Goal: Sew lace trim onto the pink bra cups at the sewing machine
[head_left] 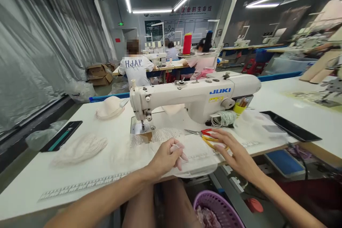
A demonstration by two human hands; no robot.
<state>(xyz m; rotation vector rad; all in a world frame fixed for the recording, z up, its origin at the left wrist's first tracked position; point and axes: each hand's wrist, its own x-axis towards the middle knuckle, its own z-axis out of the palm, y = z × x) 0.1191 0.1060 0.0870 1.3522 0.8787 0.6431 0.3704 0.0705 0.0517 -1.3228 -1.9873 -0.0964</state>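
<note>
In the head view, the left hand (171, 153) has its fingers curled in narrowly, any contents too blurred to tell, over sheer white fabric (199, 151) drooping past the front edge of the table (24, 188). The right hand (235, 151) spreads its fingers at the handles of the scissors (206, 132), contact unclear. A gap separates both hands; the sewing machine (171, 96) bounds the far side.

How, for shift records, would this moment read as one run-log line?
left hand: curled over pale fabric; right hand: at scissors; sewing machine: ahead
</note>
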